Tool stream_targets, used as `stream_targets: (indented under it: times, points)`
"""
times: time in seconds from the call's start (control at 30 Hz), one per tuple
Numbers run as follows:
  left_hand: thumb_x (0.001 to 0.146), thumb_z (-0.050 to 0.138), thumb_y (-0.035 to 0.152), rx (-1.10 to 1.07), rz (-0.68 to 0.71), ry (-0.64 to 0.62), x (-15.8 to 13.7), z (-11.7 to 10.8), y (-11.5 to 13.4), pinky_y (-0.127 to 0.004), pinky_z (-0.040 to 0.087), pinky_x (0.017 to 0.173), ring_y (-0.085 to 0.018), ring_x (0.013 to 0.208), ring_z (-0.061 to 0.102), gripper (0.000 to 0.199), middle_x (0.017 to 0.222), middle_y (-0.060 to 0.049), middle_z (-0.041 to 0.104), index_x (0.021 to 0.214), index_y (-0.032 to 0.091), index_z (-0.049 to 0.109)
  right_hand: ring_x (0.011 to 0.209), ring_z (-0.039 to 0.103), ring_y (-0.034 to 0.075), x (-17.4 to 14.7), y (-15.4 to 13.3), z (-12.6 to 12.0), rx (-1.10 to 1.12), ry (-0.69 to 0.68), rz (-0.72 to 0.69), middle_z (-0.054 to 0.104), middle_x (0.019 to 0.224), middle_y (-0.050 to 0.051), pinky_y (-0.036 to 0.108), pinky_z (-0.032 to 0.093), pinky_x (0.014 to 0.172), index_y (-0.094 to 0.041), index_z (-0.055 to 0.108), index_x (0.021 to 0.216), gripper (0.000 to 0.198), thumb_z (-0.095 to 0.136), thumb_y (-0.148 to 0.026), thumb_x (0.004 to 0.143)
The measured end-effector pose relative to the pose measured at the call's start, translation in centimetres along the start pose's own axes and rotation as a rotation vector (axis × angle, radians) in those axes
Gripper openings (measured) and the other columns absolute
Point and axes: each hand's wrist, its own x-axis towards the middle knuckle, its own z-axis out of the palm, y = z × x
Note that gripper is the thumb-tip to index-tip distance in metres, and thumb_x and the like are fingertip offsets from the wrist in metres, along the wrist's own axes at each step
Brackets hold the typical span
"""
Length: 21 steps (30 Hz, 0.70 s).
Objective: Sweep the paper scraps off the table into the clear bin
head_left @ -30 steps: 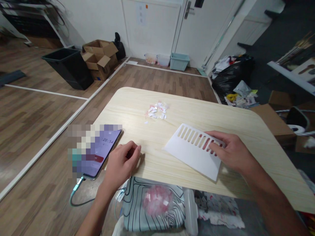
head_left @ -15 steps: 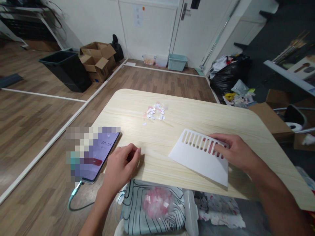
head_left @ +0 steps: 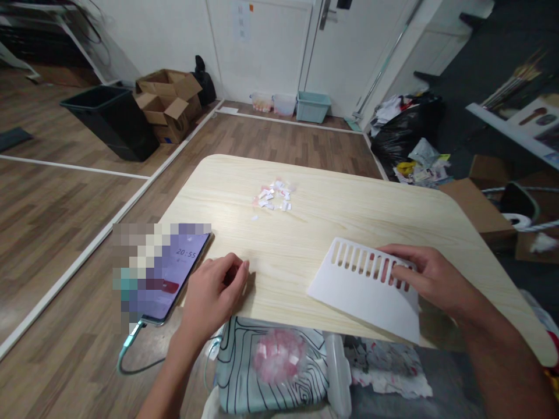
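My right hand [head_left: 425,274] grips a white slotted card [head_left: 367,297] by its upper right side, thumb over the slots and fingers underneath. The card has a row of narrow openings along its far edge and is tilted above the table [head_left: 271,267]. Resting near the table's left front is my left hand [head_left: 216,285], its fingers curled in with the thumb against them; what they hold, if anything, is hidden. A phone [head_left: 177,279] with a lit screen lies just left of that hand. Small white paper pieces [head_left: 275,195] are scattered farther back on the tabletop.
Below the front edge, a clear bag with pink and white bits [head_left: 280,356] lies on a patterned cloth [head_left: 233,378], beside a clear plastic container [head_left: 338,372]. A cable [head_left: 126,343] runs from the phone. A black bin [head_left: 116,125] and cardboard boxes [head_left: 168,107] stand on the floor.
My right hand has moved the white card slightly right and toward me. My left hand stays in about the same place, and the view has shifted a little.
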Motion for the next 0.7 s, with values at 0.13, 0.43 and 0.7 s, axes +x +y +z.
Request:
stream_targets:
  times: [0.13, 0.43, 0.7]
  points:
    - [0.101, 0.055, 0.049, 0.001, -0.005, 0.000, 0.0, 0.0, 0.0, -0.030, 0.037, 0.065, -0.017, 0.062, 0.055, 0.040, 0.059, 0.004, 0.060, 0.072, 0.024, 0.063, 0.077, 0.078, 0.029, -0.4, -0.1, 0.3, 0.009, 0.051, 0.022, 0.085, 0.093, 0.010, 0.040, 0.063, 0.072, -0.020, 0.084, 0.090, 0.034, 0.066, -0.041, 0.070]
    - [0.102, 0.054, 0.048, 0.011, 0.001, -0.003, 0.0, -0.1, 0.1, -0.030, 0.037, 0.066, -0.017, 0.063, 0.057, 0.038, 0.061, 0.003, 0.062, 0.074, 0.024, 0.063, 0.072, 0.078, 0.028, -1.0, -0.7, 1.0, 0.050, 0.047, 0.009, 0.085, 0.085, 0.008, 0.036, 0.062, 0.067, -0.021, 0.083, 0.082, 0.026, 0.067, -0.036, 0.068]
    - [0.101, 0.055, 0.048, 0.010, -0.001, 0.001, 0.0, -0.1, 0.2, -0.030, 0.036, 0.065, -0.017, 0.062, 0.056, 0.039, 0.059, 0.003, 0.061, 0.072, 0.023, 0.063, 0.069, 0.077, 0.028, -1.6, -0.6, 1.1, 0.061, 0.013, 0.010, 0.083, 0.081, 0.007, 0.035, 0.062, 0.063, -0.021, 0.084, 0.082, 0.025, 0.070, -0.037, 0.069]
